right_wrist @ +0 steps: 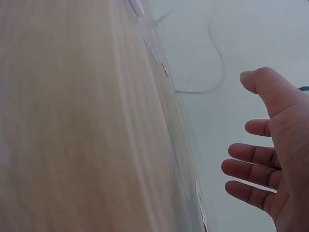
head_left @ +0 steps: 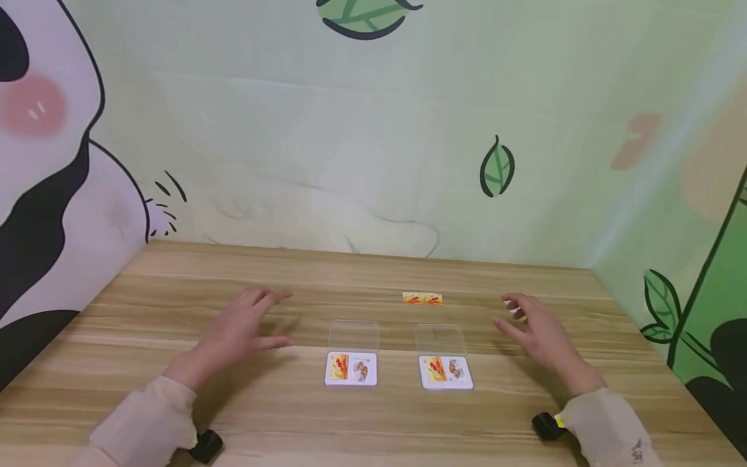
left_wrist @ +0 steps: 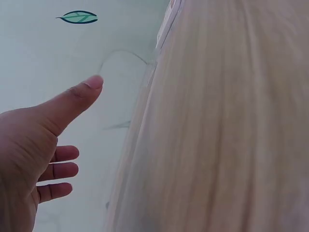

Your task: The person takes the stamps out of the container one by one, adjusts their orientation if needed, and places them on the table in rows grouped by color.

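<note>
Two small white cases lie on the wooden table in the head view, each with a clear lid folded back. The left case (head_left: 351, 369) and the right case (head_left: 446, 373) each bear a yellow-orange picture piece and a paler printed one. My left hand (head_left: 236, 327) hovers left of the left case, thumb and fingers spread apart, holding nothing. To the right of the right case is my right hand (head_left: 543, 334), its fingers loosely bent and nothing gripped. A small white piece (head_left: 514, 309) shows partly behind its fingers. Farther back lies a yellow-orange printed strip (head_left: 423, 298).
The wooden table (head_left: 362, 428) meets a pale green wall covering (head_left: 262, 143) at its back edge. Leaf drawings and a panda cartoon (head_left: 35, 168) decorate the covering. Dark wrist cameras sit under both sleeves, the left (head_left: 207, 447) and the right (head_left: 547, 426).
</note>
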{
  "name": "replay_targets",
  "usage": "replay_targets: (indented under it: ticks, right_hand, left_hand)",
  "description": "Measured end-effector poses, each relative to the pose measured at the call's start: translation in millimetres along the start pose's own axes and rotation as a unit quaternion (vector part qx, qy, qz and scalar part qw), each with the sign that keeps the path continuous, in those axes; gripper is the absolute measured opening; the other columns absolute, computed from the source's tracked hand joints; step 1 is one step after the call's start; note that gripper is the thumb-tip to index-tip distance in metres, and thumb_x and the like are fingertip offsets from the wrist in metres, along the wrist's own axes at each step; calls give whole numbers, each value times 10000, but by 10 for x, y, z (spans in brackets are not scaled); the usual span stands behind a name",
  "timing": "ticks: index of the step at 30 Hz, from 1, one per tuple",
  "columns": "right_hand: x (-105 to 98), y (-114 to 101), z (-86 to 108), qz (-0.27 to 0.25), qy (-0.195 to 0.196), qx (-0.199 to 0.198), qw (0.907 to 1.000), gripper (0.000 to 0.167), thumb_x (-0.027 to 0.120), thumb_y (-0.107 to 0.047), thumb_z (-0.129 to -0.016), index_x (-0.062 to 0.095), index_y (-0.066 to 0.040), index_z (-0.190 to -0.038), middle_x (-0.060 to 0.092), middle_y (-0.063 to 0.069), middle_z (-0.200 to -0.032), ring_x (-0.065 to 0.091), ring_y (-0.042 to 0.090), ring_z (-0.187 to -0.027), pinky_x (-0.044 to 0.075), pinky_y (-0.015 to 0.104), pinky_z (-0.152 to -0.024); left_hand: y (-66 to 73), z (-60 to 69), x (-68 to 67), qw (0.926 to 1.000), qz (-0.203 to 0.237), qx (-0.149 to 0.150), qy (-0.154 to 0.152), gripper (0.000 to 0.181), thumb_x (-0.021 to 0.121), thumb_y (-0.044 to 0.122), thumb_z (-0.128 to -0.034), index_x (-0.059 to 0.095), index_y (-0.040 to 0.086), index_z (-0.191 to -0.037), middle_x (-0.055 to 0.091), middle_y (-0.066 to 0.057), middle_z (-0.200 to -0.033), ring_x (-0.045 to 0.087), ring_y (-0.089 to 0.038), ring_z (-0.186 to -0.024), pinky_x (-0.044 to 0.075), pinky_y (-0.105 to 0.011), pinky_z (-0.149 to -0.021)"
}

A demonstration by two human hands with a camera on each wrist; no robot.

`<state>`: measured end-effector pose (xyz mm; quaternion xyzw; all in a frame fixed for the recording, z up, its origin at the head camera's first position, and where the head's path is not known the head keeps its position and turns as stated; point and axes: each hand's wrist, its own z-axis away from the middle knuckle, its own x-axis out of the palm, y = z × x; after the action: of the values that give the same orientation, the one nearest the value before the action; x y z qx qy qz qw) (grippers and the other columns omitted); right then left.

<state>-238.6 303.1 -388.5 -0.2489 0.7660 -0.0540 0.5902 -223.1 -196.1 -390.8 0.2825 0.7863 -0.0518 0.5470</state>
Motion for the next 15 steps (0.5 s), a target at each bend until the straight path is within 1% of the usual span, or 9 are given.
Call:
replay_targets:
  ticks: [4,7,11,15]
  right_hand:
    - [-2,-31,-11,-172,53,-34,9998,462,651,-282,-908,531,21,-1235,627,198,-1090,621,306,-940,523,478,-803]
    - [-15,-72,-14,-286,83,-62,9995,424,660,-261,-902,547,26,-1194,628,185,-1044,621,275,-889,530,443,-766]
    - [-36,-127,-17,-376,115,-89,9992,381,665,-239,-898,569,33,-1146,627,163,-992,617,240,-841,538,399,-727]
    - [-45,-160,-26,-455,120,-75,9989,343,665,-209,-897,586,41,-1116,629,134,-955,602,205,-828,541,342,-705]
  left_hand:
    - [50,-7,-9,9998,121,-97,-147,781,830,435,-684,531,125,-1335,591,-107,-1126,559,-290,-1050,495,-489,-893]
    - [88,-10,-17,9996,192,-114,-194,765,829,436,-684,545,119,-1320,597,-82,-1094,561,-266,-1026,498,-472,-884]
    - [118,-20,-16,9996,241,-8,-121,748,833,436,-676,564,108,-1293,607,-62,-1051,561,-240,-990,493,-449,-869]
    - [138,-35,0,9996,265,132,3,743,844,428,-659,577,100,-1271,618,-58,-1018,559,-235,-973,478,-449,-872]
